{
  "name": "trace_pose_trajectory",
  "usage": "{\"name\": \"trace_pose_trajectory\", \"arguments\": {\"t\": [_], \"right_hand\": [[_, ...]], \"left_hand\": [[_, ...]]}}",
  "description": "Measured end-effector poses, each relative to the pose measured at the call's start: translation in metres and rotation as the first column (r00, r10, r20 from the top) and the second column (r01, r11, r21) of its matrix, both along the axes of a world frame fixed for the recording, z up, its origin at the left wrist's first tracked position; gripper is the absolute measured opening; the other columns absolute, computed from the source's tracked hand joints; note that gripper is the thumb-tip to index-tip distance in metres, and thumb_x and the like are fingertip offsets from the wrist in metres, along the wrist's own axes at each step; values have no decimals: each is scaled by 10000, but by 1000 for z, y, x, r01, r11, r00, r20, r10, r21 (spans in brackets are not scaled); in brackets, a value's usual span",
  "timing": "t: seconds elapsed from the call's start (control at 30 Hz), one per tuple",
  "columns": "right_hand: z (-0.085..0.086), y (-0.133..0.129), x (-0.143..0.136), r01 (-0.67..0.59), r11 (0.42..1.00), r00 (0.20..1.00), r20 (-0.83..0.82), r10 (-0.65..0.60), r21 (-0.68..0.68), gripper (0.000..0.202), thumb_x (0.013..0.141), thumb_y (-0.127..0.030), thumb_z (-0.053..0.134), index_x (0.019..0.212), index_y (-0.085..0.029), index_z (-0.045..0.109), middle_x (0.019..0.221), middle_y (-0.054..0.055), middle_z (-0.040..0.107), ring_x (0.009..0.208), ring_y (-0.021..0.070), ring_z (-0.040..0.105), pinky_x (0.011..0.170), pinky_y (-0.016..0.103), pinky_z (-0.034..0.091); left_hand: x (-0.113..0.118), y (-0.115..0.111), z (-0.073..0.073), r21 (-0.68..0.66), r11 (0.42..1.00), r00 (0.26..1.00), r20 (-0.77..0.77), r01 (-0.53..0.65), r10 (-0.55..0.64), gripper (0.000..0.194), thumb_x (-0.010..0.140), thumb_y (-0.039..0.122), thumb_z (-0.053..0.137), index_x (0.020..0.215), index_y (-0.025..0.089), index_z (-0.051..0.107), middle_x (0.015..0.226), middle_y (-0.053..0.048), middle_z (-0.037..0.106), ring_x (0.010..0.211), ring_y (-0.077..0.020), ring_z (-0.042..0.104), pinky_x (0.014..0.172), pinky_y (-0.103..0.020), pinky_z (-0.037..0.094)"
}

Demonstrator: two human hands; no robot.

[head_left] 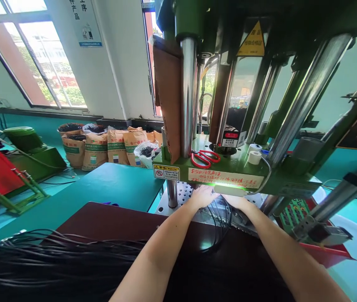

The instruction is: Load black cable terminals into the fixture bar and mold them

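Both my arms reach forward under the plate of a green press (294, 188). My left hand (204, 196) is at the near side of the press opening, its fingertips hidden beneath the plate and a lit lamp bar (228, 191). Close beside it, my right hand (235, 201) also goes in under that bar, fingers out of sight. Several black cables (220, 220) hang down between the two hands and curve onto the dark brown tabletop (109, 220). Whether either hand grips them cannot be made out.
A large bundle of black cables (55, 268) lies at the left front. Red-handled scissors (205, 158) and white tape rolls (254, 157) rest on the press plate. Steel columns (188, 96) flank the opening. Paper sacks (95, 150) stand along the wall; a red-edged bin (332, 256) is at right.
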State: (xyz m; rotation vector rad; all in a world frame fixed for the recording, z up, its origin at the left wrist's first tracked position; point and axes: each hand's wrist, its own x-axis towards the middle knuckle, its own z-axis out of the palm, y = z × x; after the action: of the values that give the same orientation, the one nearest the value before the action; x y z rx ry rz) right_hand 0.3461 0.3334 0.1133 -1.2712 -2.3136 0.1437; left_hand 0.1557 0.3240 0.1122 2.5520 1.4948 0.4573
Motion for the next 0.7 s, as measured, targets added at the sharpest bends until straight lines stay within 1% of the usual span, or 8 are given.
{"name": "trace_pose_trajectory", "arguments": {"t": [0.07, 0.17, 0.3, 0.5, 0.6, 0.7], "right_hand": [[2, -4, 4, 7, 1000, 1000, -8, -7, 1, 387, 910, -293, 285, 1083, -274, 630, 1066, -3, 671, 1087, 202, 554, 1006, 389, 370], [2, -14, 13, -6, 1000, 1000, 1, 6, -2, 383, 901, -265, 297, 1090, -258, 631, 1049, 9, 678, 1084, 209, 557, 1003, 387, 372], [-2, -22, 19, -28, 1000, 999, 25, 28, -13, 368, 887, -273, 327, 1089, -248, 633, 1052, 16, 676, 1078, 225, 560, 998, 408, 372], [-6, -15, 21, 15, 999, 1000, 8, -15, -41, 329, 865, -315, 393, 1081, -267, 637, 1050, 8, 676, 1076, 235, 559, 987, 403, 381], [-7, -9, 22, 56, 997, 998, -14, -56, -47, 328, 873, -347, 404, 1089, -255, 632, 1066, 25, 669, 1082, 239, 551, 986, 397, 378], [-4, -5, 20, 94, 994, 995, -33, -96, -47, 325, 892, -384, 408, 1100, -245, 616, 1112, 56, 640, 1078, 238, 545, 971, 409, 386]], "left_hand": [[-6, -3, 3, -4, 1000, 1000, 15, 2, -2, 502, 878, 517, 280, 1224, 208, 471, 1206, -86, 552, 1101, -220, 501, 924, -381, 389], [-17, -9, 7, -1, 1000, 999, 33, 32, -32, 466, 876, 479, 326, 1232, 210, 458, 1236, -78, 531, 1149, -208, 471, 962, -363, 365], [-22, -12, 4, -4, 1000, 998, 56, 18, -17, 436, 883, 456, 321, 1205, 200, 466, 1227, -72, 537, 1143, -213, 477, 957, -368, 369], [-18, -8, 0, -47, 998, 997, 59, -39, 42, 407, 894, 444, 282, 1105, 193, 523, 1133, -74, 593, 1062, -210, 537, 903, -354, 403], [-16, -8, 3, -65, 996, 997, 55, -58, 62, 425, 896, 449, 257, 1078, 190, 540, 1114, -83, 602, 1043, -219, 547, 880, -363, 412], [-13, -9, 8, -72, 995, 995, 58, -74, 79, 447, 894, 462, 243, 1065, 188, 552, 1123, -88, 601, 1043, -232, 547, 872, -376, 416]]}}
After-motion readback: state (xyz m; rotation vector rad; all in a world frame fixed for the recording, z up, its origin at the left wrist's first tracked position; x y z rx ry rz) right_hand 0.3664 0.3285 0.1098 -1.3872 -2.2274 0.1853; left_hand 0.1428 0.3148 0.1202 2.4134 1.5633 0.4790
